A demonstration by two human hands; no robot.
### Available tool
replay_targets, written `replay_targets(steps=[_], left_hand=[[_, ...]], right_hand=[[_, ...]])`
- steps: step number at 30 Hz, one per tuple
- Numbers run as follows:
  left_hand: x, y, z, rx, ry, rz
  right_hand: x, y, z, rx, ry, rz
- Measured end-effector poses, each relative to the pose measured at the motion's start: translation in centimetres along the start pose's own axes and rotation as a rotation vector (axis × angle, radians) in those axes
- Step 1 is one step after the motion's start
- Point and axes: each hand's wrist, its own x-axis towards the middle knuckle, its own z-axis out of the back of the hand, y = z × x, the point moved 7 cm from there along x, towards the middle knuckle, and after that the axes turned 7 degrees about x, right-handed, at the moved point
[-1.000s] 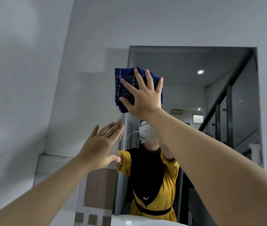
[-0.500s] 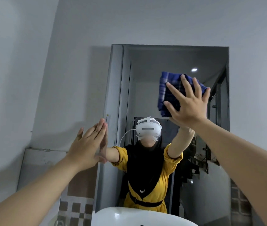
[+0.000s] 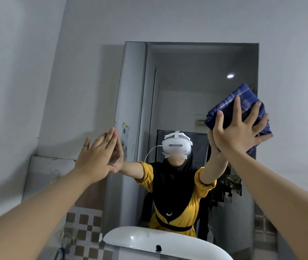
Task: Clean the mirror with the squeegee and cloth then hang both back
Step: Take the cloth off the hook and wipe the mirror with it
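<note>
Hands reach up to a tall, frameless glass mirror [image 3: 196, 87] on a pale grey wall [image 3: 74, 53]. The right hand [image 3: 237, 130] is spread wide, fingers apart, and presses a folded dark blue checked cloth [image 3: 243, 102] flat against the glass near the mirror's right edge, about halfway up. The cloth is pinned under the palm and fingers; its corners stick out above and to the right of the hand. The left hand [image 3: 97, 156] is flat too, fingers straight and close together, holding nothing. It is at the left edge of the mirror, and its fingertips meet the fingertips of the hand seen in the glass, so it seems to touch the mirror there. Both bare forearms stretch up from the bottom corners of the view. The mirror shows a person in a yellow top with a white headset. Below the mirror sits a white round sink [image 3: 168, 244], with brown and white checked tiles [image 3: 85, 224] on the wall to its left. No squeegee can be seen.
</note>
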Motion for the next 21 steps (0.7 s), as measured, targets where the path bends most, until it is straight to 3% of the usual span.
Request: replay_targets(steps=[12,17,21], left_hand=[[-0.2,0.5,-0.6,-0.049,-0.072,-0.076],[-2.2,0.9,-1.6,-0.125,-0.104,-0.177],[-3.6,0.7,-4.0,-0.055,-0.092,-0.226]], right_hand=[[-6.3,8.0,-4.8,-0.008,0.101,0.142],[-9.3,14.3,-7.9,-0.018,0.154,0.294],[-12.7,18.8,-10.5,-0.033,0.204,0.475]])
